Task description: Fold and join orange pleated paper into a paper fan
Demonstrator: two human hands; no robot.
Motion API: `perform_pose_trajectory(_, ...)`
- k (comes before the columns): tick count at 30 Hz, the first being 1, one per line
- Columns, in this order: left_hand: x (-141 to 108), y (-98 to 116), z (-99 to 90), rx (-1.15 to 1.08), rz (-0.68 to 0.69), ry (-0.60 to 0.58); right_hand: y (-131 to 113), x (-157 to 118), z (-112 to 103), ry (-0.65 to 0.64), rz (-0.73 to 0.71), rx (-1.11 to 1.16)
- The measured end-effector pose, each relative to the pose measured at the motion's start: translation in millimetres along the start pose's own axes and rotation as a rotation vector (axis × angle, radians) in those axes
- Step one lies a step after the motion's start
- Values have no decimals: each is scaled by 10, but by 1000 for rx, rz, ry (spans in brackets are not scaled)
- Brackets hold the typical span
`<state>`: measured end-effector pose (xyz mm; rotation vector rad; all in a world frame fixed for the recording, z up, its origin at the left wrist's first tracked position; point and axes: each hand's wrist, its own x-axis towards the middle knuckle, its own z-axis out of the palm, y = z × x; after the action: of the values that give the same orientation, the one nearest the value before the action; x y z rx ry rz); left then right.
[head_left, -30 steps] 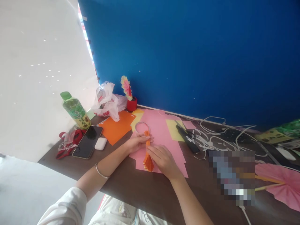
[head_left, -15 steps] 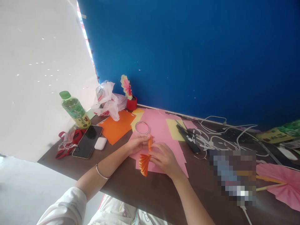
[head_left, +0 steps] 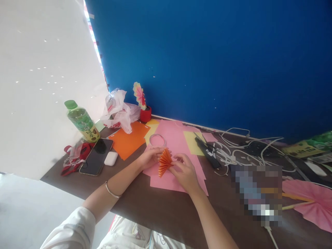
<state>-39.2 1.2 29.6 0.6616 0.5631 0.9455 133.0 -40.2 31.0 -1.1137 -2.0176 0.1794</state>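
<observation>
An orange pleated paper fan (head_left: 165, 162) is held up between my two hands, its folds spread toward the left. My right hand (head_left: 183, 170) pinches the fan's gathered right side between thumb and fingertips. Curled around its left and upper edge is my left hand (head_left: 152, 157), with the fingertips partly hidden behind the pleats. Below and behind the hands lie overlapping pink paper sheets (head_left: 174, 133). A pale ring-shaped coil (head_left: 157, 135) rests on them just beyond my left hand.
Orange sheets (head_left: 131, 140), a phone (head_left: 96, 156), a white earbud case (head_left: 111, 158) and a green-capped bottle (head_left: 82, 121) are on the left. A potted paper flower (head_left: 140, 97) stands at the back. White cables (head_left: 230, 152) and a pink paper fan (head_left: 315, 202) lie on the right.
The orange fan has swung up from hanging below my hands to between them, its folded strip no longer showing upright. My right hand has turned slightly, fingers lifted.
</observation>
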Motion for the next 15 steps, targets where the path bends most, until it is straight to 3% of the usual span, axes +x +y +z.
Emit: perform_pose_trajectory(15, 2, -45, -42, 32, -6, -51, 13, 15, -17, -8, -23, -68)
